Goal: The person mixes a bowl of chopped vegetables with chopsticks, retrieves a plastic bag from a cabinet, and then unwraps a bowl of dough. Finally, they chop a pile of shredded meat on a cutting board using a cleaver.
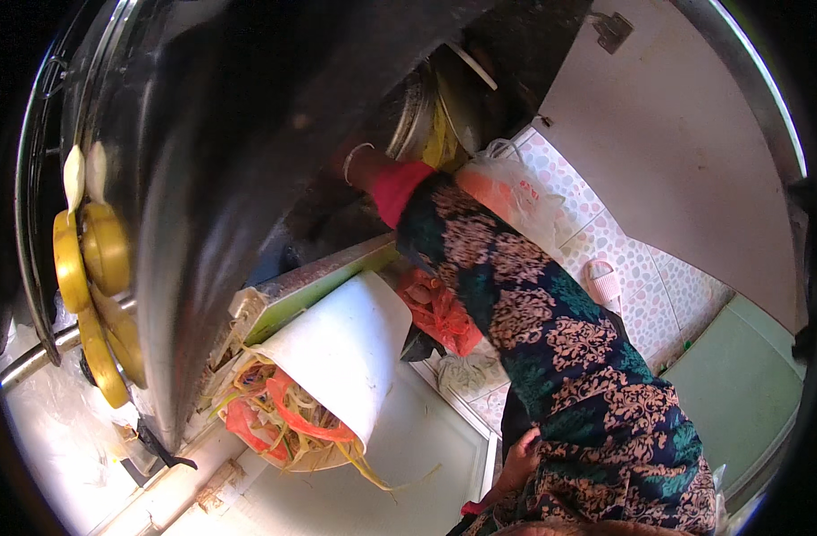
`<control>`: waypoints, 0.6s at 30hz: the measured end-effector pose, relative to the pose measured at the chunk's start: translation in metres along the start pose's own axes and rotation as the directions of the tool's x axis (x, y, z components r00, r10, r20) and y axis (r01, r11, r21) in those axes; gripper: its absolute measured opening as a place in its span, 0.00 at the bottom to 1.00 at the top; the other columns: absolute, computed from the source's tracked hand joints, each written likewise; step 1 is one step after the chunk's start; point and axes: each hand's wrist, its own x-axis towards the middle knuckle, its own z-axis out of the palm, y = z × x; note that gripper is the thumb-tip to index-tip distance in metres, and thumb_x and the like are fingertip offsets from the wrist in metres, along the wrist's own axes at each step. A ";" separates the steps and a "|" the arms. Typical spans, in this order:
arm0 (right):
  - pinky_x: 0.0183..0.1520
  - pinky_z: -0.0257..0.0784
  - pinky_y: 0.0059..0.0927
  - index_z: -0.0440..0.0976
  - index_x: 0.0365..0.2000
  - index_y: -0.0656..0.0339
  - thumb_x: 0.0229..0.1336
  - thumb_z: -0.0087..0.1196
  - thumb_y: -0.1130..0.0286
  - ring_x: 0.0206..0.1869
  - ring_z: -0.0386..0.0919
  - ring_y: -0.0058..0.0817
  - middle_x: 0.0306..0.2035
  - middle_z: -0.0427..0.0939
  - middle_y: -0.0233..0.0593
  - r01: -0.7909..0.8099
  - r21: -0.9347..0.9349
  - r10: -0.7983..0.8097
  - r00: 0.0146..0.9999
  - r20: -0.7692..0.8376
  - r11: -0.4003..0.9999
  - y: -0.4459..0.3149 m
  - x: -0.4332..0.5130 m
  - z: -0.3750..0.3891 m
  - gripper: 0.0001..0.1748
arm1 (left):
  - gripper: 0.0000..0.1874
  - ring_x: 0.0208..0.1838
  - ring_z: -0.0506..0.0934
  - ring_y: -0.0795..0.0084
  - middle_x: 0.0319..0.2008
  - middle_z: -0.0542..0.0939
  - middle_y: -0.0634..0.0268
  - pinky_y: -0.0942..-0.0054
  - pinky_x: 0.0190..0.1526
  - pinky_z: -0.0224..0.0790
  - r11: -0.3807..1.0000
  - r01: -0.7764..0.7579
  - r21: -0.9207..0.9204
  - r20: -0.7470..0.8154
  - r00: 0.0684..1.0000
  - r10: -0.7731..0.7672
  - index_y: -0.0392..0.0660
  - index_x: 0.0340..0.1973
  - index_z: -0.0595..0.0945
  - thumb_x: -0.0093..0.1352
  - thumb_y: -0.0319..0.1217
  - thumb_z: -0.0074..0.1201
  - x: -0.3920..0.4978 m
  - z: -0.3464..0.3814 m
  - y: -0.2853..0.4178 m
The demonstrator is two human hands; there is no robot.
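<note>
My right arm, in a dark patterned sleeve with a red cuff, reaches into a dark, cabinet-like space. A bracelet circles the right wrist; shadow and a blurred dark surface hide the fingers. Metal pots and something yellow lie close beyond that wrist. My left hand is low in the picture against the patterned cloth, fingers curled; whether it grips the fabric cannot be told. Left of the arm, a white container leans with its mouth towards the lower left, full of vegetable scraps and peels.
A pale door panel with a hinge stands at the right. On the patterned tiles are a translucent plastic bag and a pink slipper. A red plastic bag sits below my arm. Yellow rounded objects appear at far left.
</note>
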 end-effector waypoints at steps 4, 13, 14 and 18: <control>0.63 0.65 0.46 0.71 0.55 0.58 0.49 0.56 0.77 0.60 0.67 0.49 0.60 0.68 0.51 0.073 0.292 0.075 0.882 -0.466 0.954 0.000 -0.111 -0.020 0.29 | 0.18 0.41 0.75 0.82 0.41 0.81 0.65 0.80 0.46 0.70 0.992 -0.083 0.092 0.002 0.997 0.083 0.43 0.57 0.77 0.74 0.34 0.52 -0.013 0.008 0.015; 0.58 0.71 0.39 0.69 0.53 0.61 0.49 0.65 0.73 0.56 0.71 0.44 0.53 0.72 0.47 -0.609 0.474 0.772 0.504 -0.389 0.636 0.104 -0.336 0.052 0.29 | 0.18 0.31 0.69 0.88 0.29 0.74 0.78 0.85 0.34 0.63 0.997 0.072 0.014 0.100 0.992 -0.074 0.48 0.59 0.77 0.75 0.35 0.52 -0.035 0.026 -0.009; 0.57 0.72 0.38 0.69 0.52 0.62 0.50 0.64 0.75 0.55 0.72 0.43 0.52 0.73 0.46 -0.701 0.516 0.870 0.414 -0.266 0.492 0.105 -0.344 0.060 0.27 | 0.18 0.31 0.69 0.88 0.29 0.74 0.77 0.85 0.35 0.64 0.996 0.076 0.040 0.102 0.992 -0.080 0.48 0.59 0.77 0.75 0.35 0.52 -0.035 0.027 -0.011; 0.49 0.76 0.27 0.71 0.49 0.62 0.56 0.55 0.84 0.47 0.77 0.27 0.45 0.77 0.35 0.022 0.997 0.695 0.718 0.032 -0.069 0.061 -0.299 0.073 0.19 | 0.18 0.32 0.70 0.87 0.29 0.75 0.75 0.85 0.37 0.65 0.986 0.140 0.091 0.078 0.986 -0.148 0.48 0.59 0.76 0.75 0.37 0.52 -0.044 0.029 -0.010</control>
